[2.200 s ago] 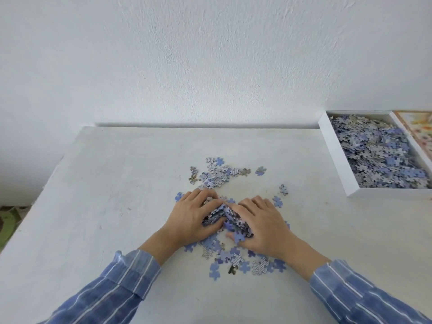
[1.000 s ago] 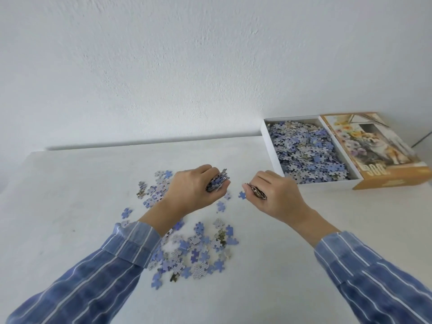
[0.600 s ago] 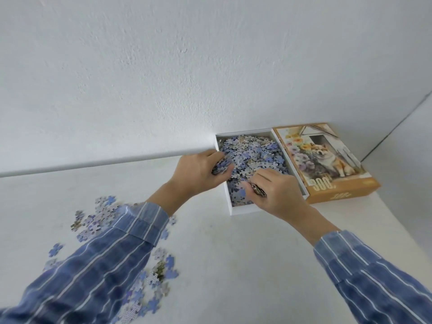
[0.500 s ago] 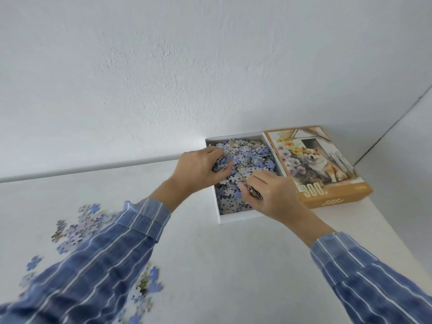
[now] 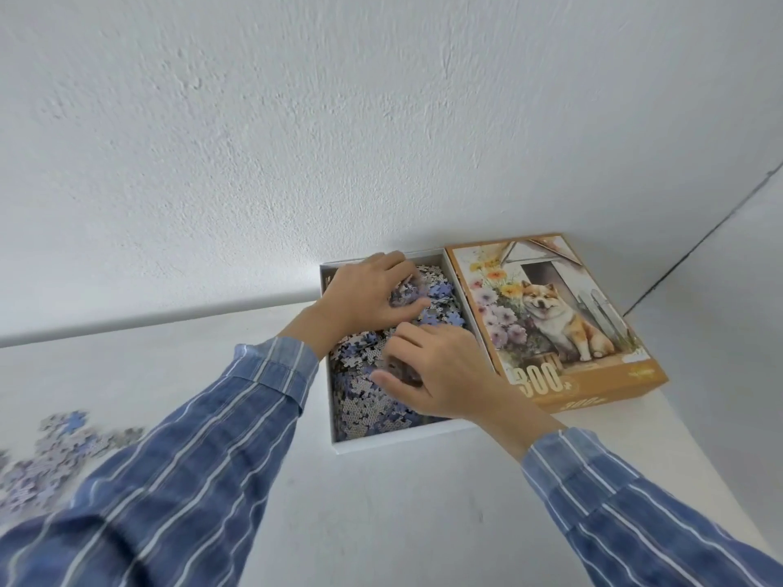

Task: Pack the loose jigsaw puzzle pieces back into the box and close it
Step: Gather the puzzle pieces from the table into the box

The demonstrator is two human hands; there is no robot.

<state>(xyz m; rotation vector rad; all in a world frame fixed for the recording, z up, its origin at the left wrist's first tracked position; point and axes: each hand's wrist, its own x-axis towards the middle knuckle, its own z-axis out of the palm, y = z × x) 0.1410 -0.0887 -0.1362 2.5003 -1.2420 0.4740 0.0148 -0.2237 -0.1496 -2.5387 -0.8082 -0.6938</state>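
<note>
The white box bottom [image 5: 398, 441] sits at the table's far right, heaped with blue and grey puzzle pieces [image 5: 364, 408]. My left hand [image 5: 364, 296] is over the box's far half, fingers curled around a handful of pieces. My right hand [image 5: 440, 377] hovers over the near half, thumb and fingers pinched on a small stack of pieces. The orange lid [image 5: 551, 324] with a dog picture lies face up against the box's right side. A loose pile of pieces [image 5: 55, 451] stays on the table at far left, blurred.
The white table [image 5: 381, 523] ends at a right edge close to the lid. A white wall [image 5: 296, 141] runs right behind the box. My blue striped sleeves cover the lower part of the view.
Both hands gathered pieces from the table pile, lifted them and carried them right to the box. They now sit lower over the pieces inside it.
</note>
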